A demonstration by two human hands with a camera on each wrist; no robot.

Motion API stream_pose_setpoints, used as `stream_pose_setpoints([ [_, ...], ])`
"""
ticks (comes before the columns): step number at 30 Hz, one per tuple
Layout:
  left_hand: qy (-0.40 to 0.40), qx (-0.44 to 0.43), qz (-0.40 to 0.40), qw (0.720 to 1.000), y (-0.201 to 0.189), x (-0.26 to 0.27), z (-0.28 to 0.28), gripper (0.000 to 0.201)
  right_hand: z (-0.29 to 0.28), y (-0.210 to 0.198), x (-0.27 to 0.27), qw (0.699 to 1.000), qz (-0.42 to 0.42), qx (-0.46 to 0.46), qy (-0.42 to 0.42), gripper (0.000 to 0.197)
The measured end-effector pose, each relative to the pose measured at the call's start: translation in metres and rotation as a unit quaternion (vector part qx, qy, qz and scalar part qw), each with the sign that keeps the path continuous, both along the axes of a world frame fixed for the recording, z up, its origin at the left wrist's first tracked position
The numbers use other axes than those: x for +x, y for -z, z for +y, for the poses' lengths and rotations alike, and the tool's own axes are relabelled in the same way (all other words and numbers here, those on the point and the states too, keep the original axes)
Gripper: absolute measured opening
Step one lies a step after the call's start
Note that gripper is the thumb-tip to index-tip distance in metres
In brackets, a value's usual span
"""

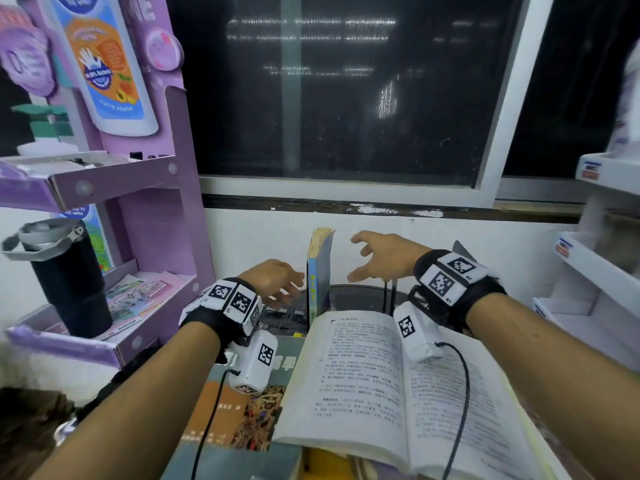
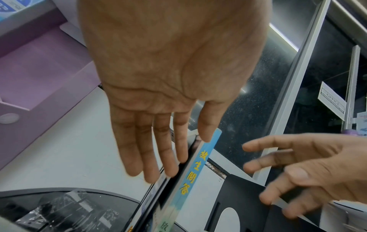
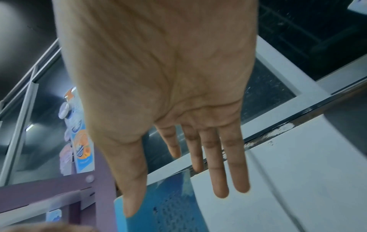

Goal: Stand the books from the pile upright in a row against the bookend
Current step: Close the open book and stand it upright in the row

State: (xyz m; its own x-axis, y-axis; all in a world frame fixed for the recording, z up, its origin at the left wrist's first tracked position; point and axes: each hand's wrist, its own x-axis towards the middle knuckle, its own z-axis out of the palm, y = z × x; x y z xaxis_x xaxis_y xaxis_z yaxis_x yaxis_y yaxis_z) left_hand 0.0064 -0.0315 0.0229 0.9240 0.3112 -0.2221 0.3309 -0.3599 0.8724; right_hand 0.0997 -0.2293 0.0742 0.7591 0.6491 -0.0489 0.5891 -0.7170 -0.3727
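Your purple display stand [image 1: 152, 188] fills the left side of the head view, with a dark window [image 1: 339, 88] across the wall ahead and a black tumbler [image 1: 65, 278] on the stand's lower shelf. Directly below you, the open book [image 1: 388, 375] lies flat with its pages up on top of the pile, and a book with an orange cover [image 1: 225, 420] lies flat to its left. Both of your forearms extend forward over these books, each wrist carrying a marker-covered band. Beyond the pile, the blue book [image 1: 320, 275] stands upright on the dark table [image 1: 360, 297], its spine facing you, between your two hands. The black bookend [image 2: 244, 208] stands just to the right of the blue book; whether the two touch cannot be told. Your left hand [image 1: 277, 282] sits on the left side of the blue book, palm turned toward it, fingers [image 2: 164, 149] straight and close together; in the left wrist view the fingertips lie along the book's left cover and the thumb [image 2: 207, 125] reaches its upper spine edge, though actual contact cannot be confirmed. Your right hand [image 1: 384, 256] is raised on the right side of the blue book, apart from it, palm facing left. Its fingers [image 3: 220, 164] are straight and spread, with the thumb [image 3: 131, 180] extended separately, and it holds nothing.
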Motion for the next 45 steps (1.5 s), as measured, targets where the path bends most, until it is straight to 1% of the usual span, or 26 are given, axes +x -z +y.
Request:
stream_pose_setpoints([
  [2,0.024,0.01,0.042,0.999,-0.001,-0.007,-0.006,0.022,-0.02,0.002,0.001,0.999,0.023,-0.027,0.006,0.085],
  [4,0.047,0.03,0.065,0.996,-0.001,-0.012,-0.014,0.025,-0.04,0.004,0.001,0.998,0.039,-0.051,0.014,0.081],
  [7,0.065,0.063,0.069,0.993,-0.003,-0.017,-0.03,0.022,-0.065,0.008,0.001,0.994,0.067,-0.077,0.032,0.07],
  [10,0.071,0.099,0.071,0.99,-0.003,-0.017,-0.046,0.022,-0.086,0.013,0.0,0.99,0.071,-0.114,0.04,0.067],
  [12,0.075,0.12,0.07,0.988,-0.005,-0.018,-0.058,0.035,-0.098,0.018,-0.002,0.987,0.082,-0.133,0.045,0.065],
  [15,0.104,0.152,0.092,0.979,-0.007,-0.02,-0.074,0.04,-0.113,0.025,-0.004,0.982,0.091,-0.155,0.053,0.065],
  [16,0.122,0.167,0.101,0.973,-0.007,-0.019,-0.077,0.038,-0.116,0.027,-0.004,0.981,0.092,-0.161,0.055,0.066],
  [18,0.14,0.195,0.114,0.964,-0.003,-0.017,-0.082,0.024,-0.124,0.032,-0.005,0.98,0.092,-0.167,0.056,0.068],
  [19,0.137,0.204,0.125,0.961,-0.002,-0.015,-0.084,0.02,-0.127,0.035,-0.006,0.98,0.094,-0.167,0.056,0.068],
  [20,0.135,0.212,0.132,0.959,-0.001,-0.013,-0.086,0.022,-0.129,0.038,-0.006,0.98,0.1,-0.163,0.056,0.067],
  [23,0.143,0.248,0.139,0.948,-0.001,-0.012,-0.093,0.043,-0.135,0.048,-0.004,0.979,0.12,-0.154,0.058,0.066],
  [25,0.156,0.257,0.142,0.943,0.001,-0.01,-0.093,0.05,-0.137,0.052,-0.004,0.978,0.128,-0.153,0.057,0.061],
  [31,0.176,0.234,0.135,0.947,0.004,-0.007,-0.093,0.044,-0.138,0.054,-0.002,0.98,0.121,-0.149,0.057,0.059],
  [33,0.161,0.246,0.129,0.947,0.005,-0.007,-0.091,0.046,-0.137,0.055,0.0,0.981,0.115,-0.145,0.058,0.06],
  [36,0.13,0.285,0.138,0.94,0.005,-0.007,-0.084,0.058,-0.136,0.055,0.001,0.984,0.108,-0.132,0.052,0.059],
  [39,0.104,0.286,0.128,0.944,0.005,-0.007,-0.077,0.064,-0.136,0.055,0.004,0.988,0.105,-0.098,0.054,0.055],
  [42,0.078,0.28,0.1,0.952,0.002,-0.007,-0.072,0.06,-0.136,0.052,0.004,0.992,0.095,-0.064,0.054,0.056],
  [45,0.066,0.247,0.071,0.964,0.0,-0.008,-0.07,0.045,-0.137,0.05,0.003,0.993,0.097,-0.028,0.056,0.056],
])
